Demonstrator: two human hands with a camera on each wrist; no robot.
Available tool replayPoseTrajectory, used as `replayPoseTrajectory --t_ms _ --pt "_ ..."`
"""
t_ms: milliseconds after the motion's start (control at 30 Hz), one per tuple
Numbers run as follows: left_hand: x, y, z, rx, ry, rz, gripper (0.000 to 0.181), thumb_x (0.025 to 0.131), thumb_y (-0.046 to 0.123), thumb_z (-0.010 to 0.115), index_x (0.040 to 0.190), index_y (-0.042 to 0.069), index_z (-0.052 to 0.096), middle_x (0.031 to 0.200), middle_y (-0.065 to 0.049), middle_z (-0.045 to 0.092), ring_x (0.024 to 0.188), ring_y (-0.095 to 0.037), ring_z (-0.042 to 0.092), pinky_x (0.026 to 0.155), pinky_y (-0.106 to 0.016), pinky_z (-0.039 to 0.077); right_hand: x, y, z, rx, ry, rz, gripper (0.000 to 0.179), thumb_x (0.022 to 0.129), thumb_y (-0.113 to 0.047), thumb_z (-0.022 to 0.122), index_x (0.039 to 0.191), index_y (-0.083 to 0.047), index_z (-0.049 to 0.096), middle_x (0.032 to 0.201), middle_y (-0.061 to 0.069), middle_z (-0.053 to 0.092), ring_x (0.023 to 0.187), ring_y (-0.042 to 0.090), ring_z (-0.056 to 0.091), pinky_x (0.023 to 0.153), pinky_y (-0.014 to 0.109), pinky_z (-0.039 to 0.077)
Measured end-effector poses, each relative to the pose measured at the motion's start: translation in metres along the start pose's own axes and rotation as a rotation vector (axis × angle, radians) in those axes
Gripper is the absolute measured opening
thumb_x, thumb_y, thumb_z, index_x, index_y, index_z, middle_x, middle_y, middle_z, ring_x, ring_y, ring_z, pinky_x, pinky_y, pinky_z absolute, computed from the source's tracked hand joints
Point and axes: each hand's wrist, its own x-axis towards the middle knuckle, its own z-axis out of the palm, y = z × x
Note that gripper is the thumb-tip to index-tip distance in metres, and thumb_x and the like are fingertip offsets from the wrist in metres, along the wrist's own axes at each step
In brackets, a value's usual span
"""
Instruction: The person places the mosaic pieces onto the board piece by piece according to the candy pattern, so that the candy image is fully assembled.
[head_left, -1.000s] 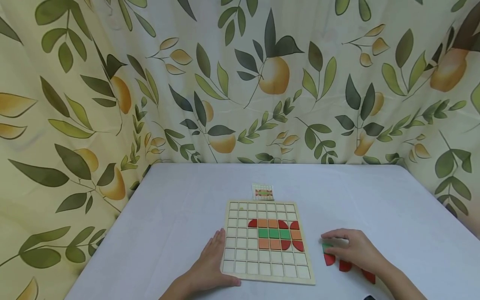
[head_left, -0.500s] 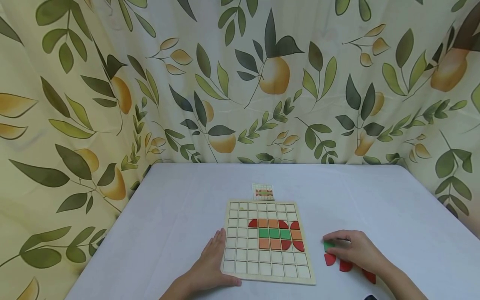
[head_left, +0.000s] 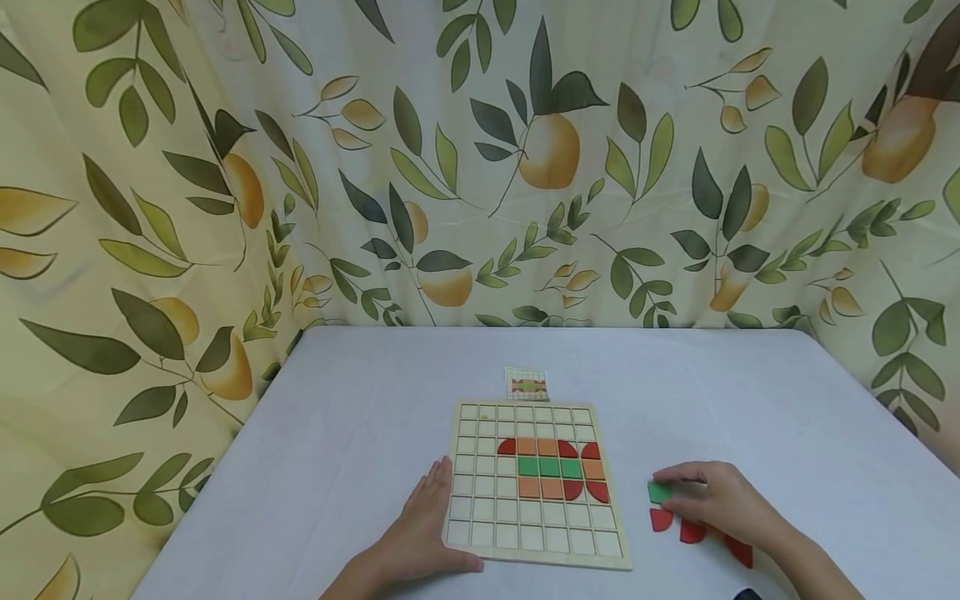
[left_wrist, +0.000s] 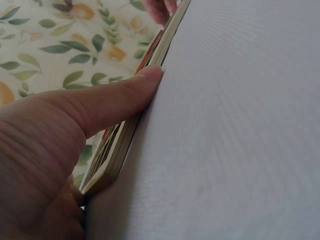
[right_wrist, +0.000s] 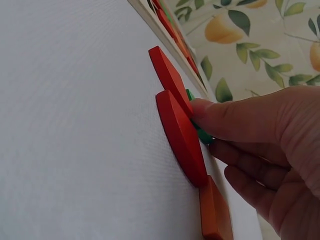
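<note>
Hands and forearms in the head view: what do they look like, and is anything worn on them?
The left hand and right hand are bare, with no gloves, rings or visible markings. No sleeve, watch or bracelet shows on the visible parts of the left forearm or right forearm. Anything higher up is out of frame.

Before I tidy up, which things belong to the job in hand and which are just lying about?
Job: part-filled grid board; pinched green tile; loose red pieces; loose orange piece; pattern card, likely guide.
Apparently not: patterned curtain; perhaps the dark object cropped at bottom.
</note>
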Motion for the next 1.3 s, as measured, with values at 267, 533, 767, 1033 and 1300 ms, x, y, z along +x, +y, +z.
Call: replayPoseTrajectory --t_ms 267,533,767,1033,1300 --pt "-0.001 0.002 -0.001 -0.004 -0.005 -0.009 0.13 0.058 0.068 0.071 0.145 -0.005 0.006 0.151 -0.018 0.008 0.138 -0.029 0.004 0.108 -0.049 0.01 0.0 -0.002 0.003 0.009 0.024 -0.047 0.041 0.073 -0.028 0.077 0.107 -0.006 0.069 0.104 0.007 0.066 0.103 0.031 0.056 0.081 0.044 0.05" --pt "0.0 0.002 -0.002 0.002 -0.01 -0.01 0.13 0.058 0.068 0.071 0.145 -0.005 0.006 0.151 -0.019 0.008 0.138 -0.029 0.004 0.108 -0.048 0.009 0.006 -0.015 0.01 0.035 0.035 -0.102 0.038 0.075 -0.029 0.076 0.106 -0.008 0.069 0.103 0.003 0.066 0.103 0.027 0.057 0.083 0.043 0.049" --pt "0.0 0.002 -0.002 0.002 -0.008 -0.009 0.131 0.058 0.068 0.072 0.144 -0.006 0.006 0.151 -0.019 0.008 0.138 -0.03 0.004 0.108 -0.048 0.009 0.011 -0.026 0.015 0.052 0.051 -0.138 0.033 0.076 -0.023 0.076 0.105 -0.008 0.07 0.101 0.0 0.067 0.103 0.026 0.057 0.086 0.049 0.045" --pt "0.0 0.001 -0.002 -0.002 -0.013 -0.017 0.131 0.058 0.068 0.071 0.145 -0.005 0.006 0.151 -0.019 0.008 0.138 -0.028 0.004 0.108 -0.048 0.009 0.024 -0.045 0.024 0.005 0.06 -0.236 0.03 0.075 -0.022 0.076 0.102 -0.011 0.071 0.097 -0.004 0.068 0.099 0.023 0.06 0.085 0.047 0.047" --pt "0.001 0.001 -0.001 -0.004 -0.011 -0.029 0.131 0.057 0.069 0.071 0.145 -0.004 0.006 0.151 -0.018 0.008 0.138 -0.029 0.004 0.108 -0.049 0.01 0.033 -0.053 0.033 -0.014 0.063 -0.341 0.029 0.076 -0.022 0.075 0.103 -0.013 0.071 0.096 -0.009 0.067 0.096 0.015 0.06 0.084 0.045 0.047"
